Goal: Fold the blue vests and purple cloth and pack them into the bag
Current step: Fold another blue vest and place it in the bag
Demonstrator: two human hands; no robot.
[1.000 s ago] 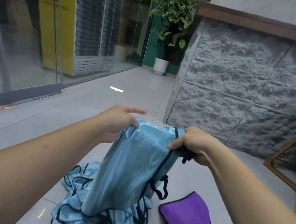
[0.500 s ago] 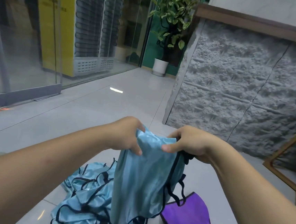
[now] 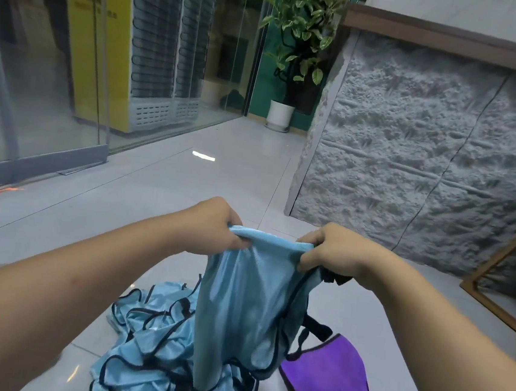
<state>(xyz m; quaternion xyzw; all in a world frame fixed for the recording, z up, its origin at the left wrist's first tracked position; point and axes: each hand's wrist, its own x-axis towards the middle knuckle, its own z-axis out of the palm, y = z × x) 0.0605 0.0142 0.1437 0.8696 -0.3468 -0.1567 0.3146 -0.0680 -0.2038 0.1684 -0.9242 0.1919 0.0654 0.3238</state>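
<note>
A light blue vest with dark trim hangs in the air in front of me. My left hand pinches its top edge at the left, and my right hand grips the top edge at the right. Under it, on the tiled floor, lies a heap of more blue vests. The purple cloth with a dark hem lies on the floor to the right of the heap. No bag is in view.
A grey stone-textured counter wall stands ahead on the right. A wooden frame leans at the far right. A potted plant is at the back, glass doors on the left.
My hands first came close together on the vest, then drew apart again along its top edge. The vest now hangs flatter and a little higher.
</note>
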